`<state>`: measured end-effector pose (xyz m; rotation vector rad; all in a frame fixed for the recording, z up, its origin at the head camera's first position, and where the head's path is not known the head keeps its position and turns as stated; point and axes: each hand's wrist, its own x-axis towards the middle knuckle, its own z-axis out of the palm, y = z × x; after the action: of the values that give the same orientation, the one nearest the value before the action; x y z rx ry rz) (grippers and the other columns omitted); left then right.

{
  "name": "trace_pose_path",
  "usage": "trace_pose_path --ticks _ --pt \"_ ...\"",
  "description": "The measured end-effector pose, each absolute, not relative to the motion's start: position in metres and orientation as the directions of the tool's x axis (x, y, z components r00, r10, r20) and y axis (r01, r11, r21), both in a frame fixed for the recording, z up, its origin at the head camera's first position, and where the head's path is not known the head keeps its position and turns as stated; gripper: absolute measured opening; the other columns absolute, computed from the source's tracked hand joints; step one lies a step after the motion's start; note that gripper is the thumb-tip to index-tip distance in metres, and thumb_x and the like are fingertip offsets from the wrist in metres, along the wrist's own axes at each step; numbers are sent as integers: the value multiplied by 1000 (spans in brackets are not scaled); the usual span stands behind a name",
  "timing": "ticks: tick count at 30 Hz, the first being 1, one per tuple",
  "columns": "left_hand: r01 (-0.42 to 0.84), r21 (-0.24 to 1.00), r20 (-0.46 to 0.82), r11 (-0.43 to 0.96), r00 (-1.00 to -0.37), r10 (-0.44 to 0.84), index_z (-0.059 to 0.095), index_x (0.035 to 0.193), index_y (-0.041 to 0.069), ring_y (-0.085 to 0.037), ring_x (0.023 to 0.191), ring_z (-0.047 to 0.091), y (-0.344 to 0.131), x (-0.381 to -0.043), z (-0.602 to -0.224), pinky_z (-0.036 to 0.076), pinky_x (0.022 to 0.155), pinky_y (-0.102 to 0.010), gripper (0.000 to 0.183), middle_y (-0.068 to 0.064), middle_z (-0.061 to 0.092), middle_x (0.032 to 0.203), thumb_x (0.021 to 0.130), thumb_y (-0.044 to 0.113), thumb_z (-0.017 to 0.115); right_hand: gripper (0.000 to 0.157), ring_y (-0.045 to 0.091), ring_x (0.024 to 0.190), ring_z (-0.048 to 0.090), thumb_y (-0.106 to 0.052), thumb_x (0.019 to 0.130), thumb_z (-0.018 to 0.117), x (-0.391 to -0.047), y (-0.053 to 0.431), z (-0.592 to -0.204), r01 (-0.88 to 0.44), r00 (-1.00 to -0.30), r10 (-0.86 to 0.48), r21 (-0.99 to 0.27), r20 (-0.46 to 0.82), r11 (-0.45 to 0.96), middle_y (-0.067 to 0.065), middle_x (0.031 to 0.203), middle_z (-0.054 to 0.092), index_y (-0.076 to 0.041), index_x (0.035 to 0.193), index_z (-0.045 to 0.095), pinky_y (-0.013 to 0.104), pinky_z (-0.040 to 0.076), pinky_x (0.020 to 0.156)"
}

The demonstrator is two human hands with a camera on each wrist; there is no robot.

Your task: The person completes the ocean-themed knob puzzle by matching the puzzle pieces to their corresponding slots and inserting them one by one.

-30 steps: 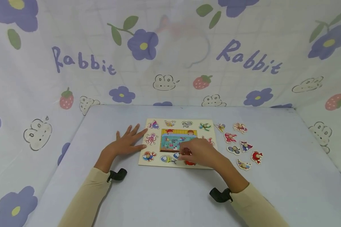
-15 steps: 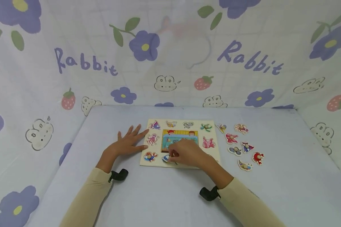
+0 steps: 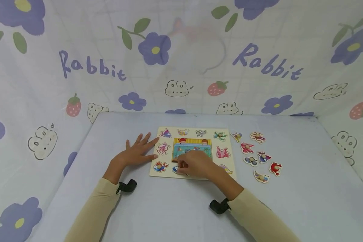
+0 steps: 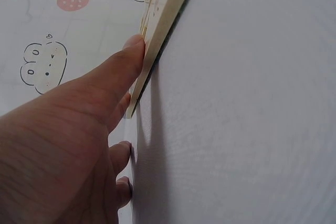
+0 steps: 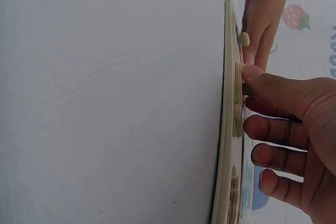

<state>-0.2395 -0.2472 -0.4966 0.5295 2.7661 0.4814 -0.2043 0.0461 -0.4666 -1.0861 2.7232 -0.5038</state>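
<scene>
The person wears long beige sleeves, the left sleeve (image 3: 90, 210) and right sleeve (image 3: 260, 215) alike, both ending near the wrists; the left hand (image 3: 134, 154) and right hand (image 3: 196, 164) are bare. The left wrist camera (image 3: 128, 186) and right wrist camera (image 3: 219, 206) are black, stubby and elbow-shaped.

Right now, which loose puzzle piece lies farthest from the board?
The red crab piece: it sits farther to the right of the board than any of the other six loose pieces.
</scene>
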Motion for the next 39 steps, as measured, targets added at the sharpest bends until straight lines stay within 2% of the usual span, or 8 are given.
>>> trace_pose_path --ticks 19,24,28,39 --pt "308 377 -211 873 -890 405 20 164 30 -42 154 -4 -244 -238 -488 -7 109 -79 78 -12 3 170 100 59 54 21 7 64 49 -40 89 79 -203 44 -463 -632 -726 -687 -358 -35 687 -12 66 54 -24 81 67 25 39 58" --pt "309 371 -221 876 -887 406 20 164 29 -43 154 -5 -244 -237 -487 -7 109 -79 78 -13 4 170 100 58 54 20 8 67 51 -40 90 77 -200 49 -459 -611 -743 -667 -363 -42 703 -12 69 56 -21 92 74 26 42 61" --pt "310 371 -216 875 -888 406 20 164 29 -43 154 -5 -242 -236 -487 -7 109 -79 78 -13 4 170 100 58 53 26 9 69 52 -42 89 78 -195 62 -451 -597 -770 -638 -327 -22 732 -11 71 59 -19 102 77 26 44 63" --pt "306 364 -218 880 -890 400 21 164 27 -44 154 -5 -241 -235 -487 -8 109 -79 77 -14 4 170 101 56 54 22 8 65 51 -35 88 81 -183 122 -428 -531 -832 -554 -337 32 777 -14 69 57 -20 102 75 27 43 59"
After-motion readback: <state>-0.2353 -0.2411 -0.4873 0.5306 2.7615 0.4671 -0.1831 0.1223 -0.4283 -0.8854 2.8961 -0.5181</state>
